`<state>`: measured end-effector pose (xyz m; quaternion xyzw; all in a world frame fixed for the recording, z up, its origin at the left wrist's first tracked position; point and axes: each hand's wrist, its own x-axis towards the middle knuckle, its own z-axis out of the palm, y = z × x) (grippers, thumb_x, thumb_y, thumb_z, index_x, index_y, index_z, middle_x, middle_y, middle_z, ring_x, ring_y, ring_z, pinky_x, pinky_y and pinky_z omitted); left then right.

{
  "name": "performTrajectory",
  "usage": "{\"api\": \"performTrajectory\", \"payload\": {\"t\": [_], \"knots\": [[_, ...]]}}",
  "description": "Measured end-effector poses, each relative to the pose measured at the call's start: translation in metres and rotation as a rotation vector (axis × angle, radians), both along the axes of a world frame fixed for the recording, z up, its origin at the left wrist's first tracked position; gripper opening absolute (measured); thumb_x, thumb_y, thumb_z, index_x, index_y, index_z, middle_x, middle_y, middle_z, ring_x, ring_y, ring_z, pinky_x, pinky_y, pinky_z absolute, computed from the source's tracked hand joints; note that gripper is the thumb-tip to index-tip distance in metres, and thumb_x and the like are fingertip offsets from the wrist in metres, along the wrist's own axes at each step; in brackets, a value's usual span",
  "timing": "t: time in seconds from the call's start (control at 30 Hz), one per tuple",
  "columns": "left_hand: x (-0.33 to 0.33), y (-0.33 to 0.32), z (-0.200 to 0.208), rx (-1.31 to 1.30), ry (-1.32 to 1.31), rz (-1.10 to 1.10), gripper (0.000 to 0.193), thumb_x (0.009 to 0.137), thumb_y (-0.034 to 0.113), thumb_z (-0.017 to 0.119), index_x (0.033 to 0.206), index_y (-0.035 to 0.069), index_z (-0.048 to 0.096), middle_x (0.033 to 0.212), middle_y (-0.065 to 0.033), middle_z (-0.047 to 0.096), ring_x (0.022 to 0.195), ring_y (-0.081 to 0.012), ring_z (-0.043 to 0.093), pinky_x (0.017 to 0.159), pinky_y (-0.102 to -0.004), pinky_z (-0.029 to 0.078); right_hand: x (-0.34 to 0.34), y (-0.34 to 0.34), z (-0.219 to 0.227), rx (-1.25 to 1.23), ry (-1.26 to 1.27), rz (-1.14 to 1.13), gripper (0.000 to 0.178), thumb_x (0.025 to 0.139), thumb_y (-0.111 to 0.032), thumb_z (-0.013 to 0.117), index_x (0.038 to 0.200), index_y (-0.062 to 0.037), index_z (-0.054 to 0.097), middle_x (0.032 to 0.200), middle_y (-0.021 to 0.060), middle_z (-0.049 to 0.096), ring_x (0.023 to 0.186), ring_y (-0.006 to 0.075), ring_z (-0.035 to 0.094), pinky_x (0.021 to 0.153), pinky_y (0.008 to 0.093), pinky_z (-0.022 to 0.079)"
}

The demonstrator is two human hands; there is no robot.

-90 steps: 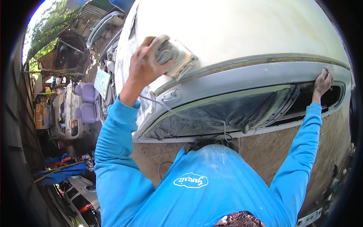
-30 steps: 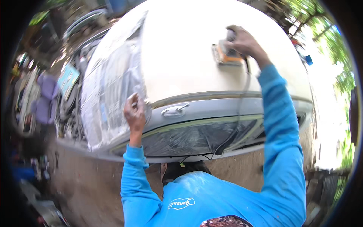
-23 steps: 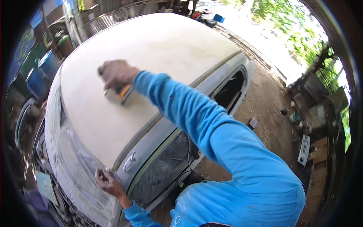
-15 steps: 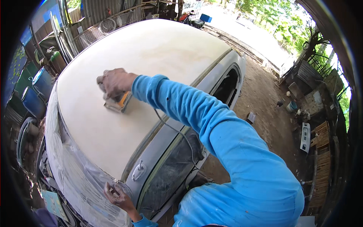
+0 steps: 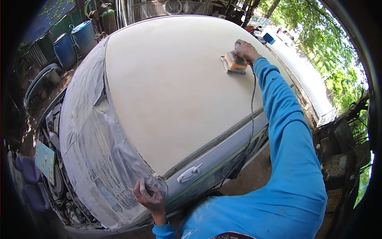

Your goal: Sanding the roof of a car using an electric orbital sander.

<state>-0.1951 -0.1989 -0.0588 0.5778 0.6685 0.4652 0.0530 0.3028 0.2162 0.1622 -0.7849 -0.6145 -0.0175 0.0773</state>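
Note:
My right hand point(image 5: 246, 51) is wrapped round an orange-and-grey electric sander point(image 5: 235, 63) at the far right of the car's roof. Its flat base sits against the pale, cream-white roof panel point(image 5: 179, 87), and a dark cord point(image 5: 253, 103) runs back from it along my sleeve. Low in the view, my left hand point(image 5: 150, 197) is by the roof's near corner, over the plastic-covered windscreen area. Its dusty fingers are loosely bent and apart, and I see nothing between them.
Cloudy plastic sheeting point(image 5: 93, 155) covers the car's front glass. A door handle point(image 5: 190, 173) protrudes from the grey side. The engine bay point(image 5: 59, 191) lies exposed at lower left. Blue barrels point(image 5: 65, 50) stand beyond it, and a wire mesh rack point(image 5: 195, 8) is behind the roof.
My right hand and the sander have gone from the roof's left part to its far right side, the arm stretching out. My view has shifted left; my left hand stays near the roof corner.

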Motion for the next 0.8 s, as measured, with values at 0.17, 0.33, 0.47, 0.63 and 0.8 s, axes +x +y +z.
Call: {"api": "performTrajectory", "payload": {"t": [0.17,0.33,0.47,0.63,0.8], "knots": [[0.002,0.003,0.002,-0.013,0.017,-0.015,0.041,0.087,0.019,0.07,0.122,-0.001,0.062,0.117,-0.0204,0.06,0.108,-0.0378,0.058,0.095,-0.0493,0.046,-0.014,0.044,0.0,-0.016,-0.008,0.015,0.067,0.074,-0.04,0.077,0.134,-0.0157,0.061,0.126,0.0204,0.067,0.114,0.0355,0.066,0.097,0.0412,0.052],[0.002,0.003,0.004,-0.072,0.072,-0.01,0.043,0.086,0.02,0.072,0.123,0.0,0.061,0.118,-0.0202,0.059,0.108,-0.0378,0.057,0.095,-0.0495,0.045,-0.069,0.069,-0.006,-0.023,-0.102,0.118,0.062,0.078,-0.039,0.073,0.136,-0.0208,0.06,0.127,0.0153,0.068,0.114,0.0318,0.068,0.097,0.0411,0.054],[0.001,0.002,0.005,-0.046,0.053,-0.042,0.043,0.087,0.014,0.07,0.125,-0.002,0.061,0.121,-0.0211,0.059,0.111,-0.0396,0.056,0.099,-0.0496,0.043,-0.129,0.08,-0.005,0.006,-0.079,0.229,0.061,0.081,-0.041,0.073,0.136,-0.0205,0.06,0.125,0.0169,0.069,0.111,0.0329,0.069,0.096,0.0414,0.055],[0.001,-0.002,0.001,-0.059,0.013,-0.008,0.041,0.087,0.014,0.07,0.124,-0.001,0.061,0.119,-0.0206,0.06,0.109,-0.0392,0.057,0.098,-0.0499,0.044,-0.195,0.102,-0.016,0.047,-0.073,0.381,0.06,0.081,-0.034,0.073,0.138,-0.0235,0.06,0.125,0.0114,0.07,0.108,0.028,0.071,0.093,0.0384,0.057],[-0.001,0.001,0.002,-0.047,0.045,0.001,0.04,0.087,0.015,0.071,0.123,-0.001,0.062,0.116,-0.0209,0.06,0.107,-0.0384,0.058,0.095,-0.0489,0.046,-0.211,0.127,-0.013,0.058,-0.145,0.37,0.062,0.083,-0.042,0.073,0.139,-0.0181,0.058,0.123,0.0169,0.069,0.106,0.0301,0.07,0.094,0.0397,0.056]]}}
